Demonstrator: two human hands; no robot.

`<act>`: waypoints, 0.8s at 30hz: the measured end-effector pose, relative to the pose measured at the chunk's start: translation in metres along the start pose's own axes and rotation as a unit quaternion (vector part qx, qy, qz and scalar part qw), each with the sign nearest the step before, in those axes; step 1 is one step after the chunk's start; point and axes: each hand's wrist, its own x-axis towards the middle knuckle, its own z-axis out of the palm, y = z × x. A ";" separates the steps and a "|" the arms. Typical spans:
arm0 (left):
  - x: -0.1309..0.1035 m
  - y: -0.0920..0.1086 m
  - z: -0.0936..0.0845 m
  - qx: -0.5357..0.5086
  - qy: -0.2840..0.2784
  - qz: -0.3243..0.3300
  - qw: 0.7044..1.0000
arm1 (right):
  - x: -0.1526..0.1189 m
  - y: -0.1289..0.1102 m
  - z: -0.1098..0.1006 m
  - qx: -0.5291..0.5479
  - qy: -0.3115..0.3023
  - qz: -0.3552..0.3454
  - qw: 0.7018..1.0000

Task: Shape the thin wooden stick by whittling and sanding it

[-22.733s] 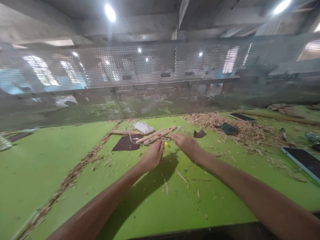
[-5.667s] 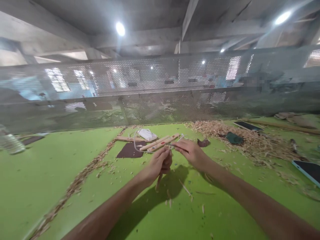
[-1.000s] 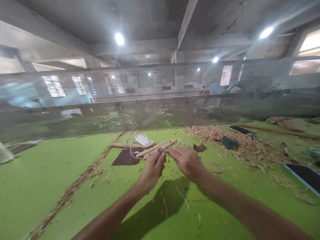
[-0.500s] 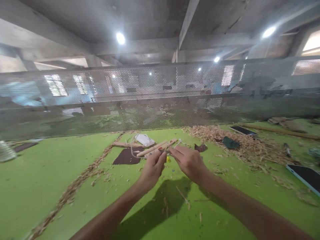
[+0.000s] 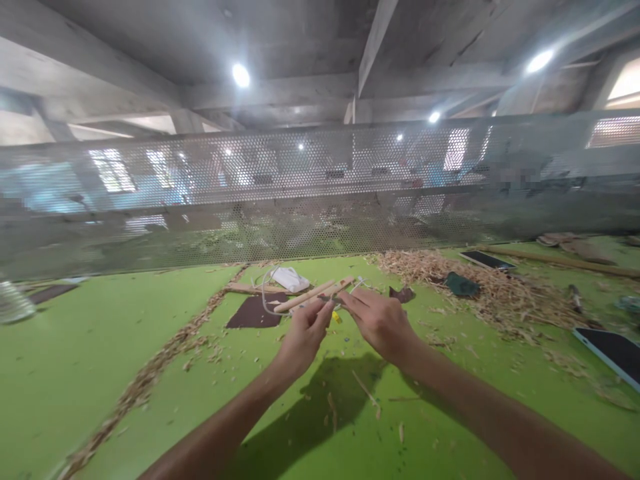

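Note:
My left hand (image 5: 306, 333) is closed near the middle of the green table (image 5: 125, 320), thumb and fingers pinching a small thing I cannot make out. Close on its right, my right hand (image 5: 377, 323) is also closed, its fingertips on a small dark piece between the hands. Just beyond the fingers lie light wooden sticks (image 5: 305, 297), and a yellow bit (image 5: 337, 317) shows below the fingertips. Left of them are a dark brown sheet (image 5: 254, 312) and a white object (image 5: 290, 280) with a pale cord curving beside it.
Wood shavings (image 5: 505, 297) are heaped at the back right around a dark green cloth (image 5: 461, 285) and a phone (image 5: 487, 260). Another phone (image 5: 610, 353) lies at the right edge. A perforated metal screen (image 5: 310, 220) stands behind the table. More shavings (image 5: 145, 377) run along the left.
The small piece between my fingertips now looks darker and flatter. Both hands have stayed in almost the same place.

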 end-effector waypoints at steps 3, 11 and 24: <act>0.001 -0.003 -0.001 0.009 0.008 0.015 1.000 | 0.001 0.000 0.000 0.003 0.008 0.001 1.000; 0.003 -0.006 -0.002 0.047 0.029 0.036 0.998 | 0.003 -0.002 -0.004 0.013 0.001 0.021 1.000; -0.008 0.009 0.002 -0.098 -0.029 -0.045 0.994 | -0.008 0.001 0.008 0.044 -0.060 0.034 0.997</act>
